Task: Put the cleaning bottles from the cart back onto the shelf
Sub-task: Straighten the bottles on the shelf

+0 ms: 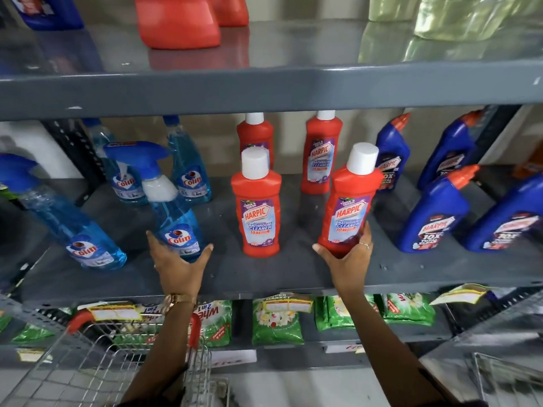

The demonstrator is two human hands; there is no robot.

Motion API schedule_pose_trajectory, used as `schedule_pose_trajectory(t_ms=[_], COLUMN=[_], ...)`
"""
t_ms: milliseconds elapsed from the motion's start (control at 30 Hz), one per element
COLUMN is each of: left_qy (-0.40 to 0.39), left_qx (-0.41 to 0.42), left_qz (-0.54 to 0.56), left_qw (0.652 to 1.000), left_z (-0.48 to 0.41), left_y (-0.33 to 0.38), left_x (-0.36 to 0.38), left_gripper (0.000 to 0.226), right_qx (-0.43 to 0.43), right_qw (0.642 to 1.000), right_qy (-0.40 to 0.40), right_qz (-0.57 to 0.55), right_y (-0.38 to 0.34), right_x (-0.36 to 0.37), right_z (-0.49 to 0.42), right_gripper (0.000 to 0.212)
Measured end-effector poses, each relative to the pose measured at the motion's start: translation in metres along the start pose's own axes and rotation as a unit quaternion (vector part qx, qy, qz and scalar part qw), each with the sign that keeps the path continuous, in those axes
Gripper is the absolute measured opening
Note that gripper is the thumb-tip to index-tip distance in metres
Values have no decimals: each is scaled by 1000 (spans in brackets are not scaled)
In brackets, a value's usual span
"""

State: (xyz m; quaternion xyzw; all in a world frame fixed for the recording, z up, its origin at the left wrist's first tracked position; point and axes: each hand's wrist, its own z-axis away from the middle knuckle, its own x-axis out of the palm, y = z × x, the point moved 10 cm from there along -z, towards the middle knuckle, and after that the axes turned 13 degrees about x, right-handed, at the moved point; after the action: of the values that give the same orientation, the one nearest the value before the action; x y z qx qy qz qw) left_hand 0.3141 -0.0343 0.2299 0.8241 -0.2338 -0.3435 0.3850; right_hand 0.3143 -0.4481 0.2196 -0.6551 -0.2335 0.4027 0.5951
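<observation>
My left hand (177, 264) cups the base of a blue Colin spray bottle (173, 212), which stands tilted on the grey middle shelf (264, 277). My right hand (348, 257) grips the bottom of a red Harpic bottle with a white cap (348, 207), leaning right, its base at the shelf surface. Another red Harpic bottle (258, 210) stands upright between my hands, with two more (321, 154) behind. The wire cart (97, 365) with red handle ends sits below at the lower left; its inside is mostly hidden by my left arm.
More Colin spray bottles (79, 230) stand at the left of the shelf and blue Harpic bottles (435, 212) at the right. Large red jugs (176, 22) sit on the shelf above. Green detergent packs (277, 321) fill the shelf below. A second wire basket (508, 380) shows at the lower right.
</observation>
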Motion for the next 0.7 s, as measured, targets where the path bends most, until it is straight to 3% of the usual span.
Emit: schedule_pose_trajectory(t_ms=[67,200,333,433,533,700], left_qy=[35,102,-5,-82,-83,-51], left_qx=[5,81,185,206,144,75], left_qz=[-35,-41,11,3,-21,-73], left_qw=[999,991,983,975,986,993], left_z=[11,60,110,127,125,108], left_y=[8,63,126,146,134,113], left_x=[-9,-12,49,91,106,110], left_gripper=[126,103,93,94,102,115], right_qx=[0,-16,-28,3,6,-16], right_qw=[999,989,976,985,995,998], right_qy=[8,115,206,174,101,49], right_qz=[-34,-93,-58,-3,23,28], right_y=[6,19,26,33,34,32], right_x=[-18,-81,-135,-149,-146,-138], right_z=[3,7,-22,-60,-91,-105], right_gripper=[105,87,101,118,129,116])
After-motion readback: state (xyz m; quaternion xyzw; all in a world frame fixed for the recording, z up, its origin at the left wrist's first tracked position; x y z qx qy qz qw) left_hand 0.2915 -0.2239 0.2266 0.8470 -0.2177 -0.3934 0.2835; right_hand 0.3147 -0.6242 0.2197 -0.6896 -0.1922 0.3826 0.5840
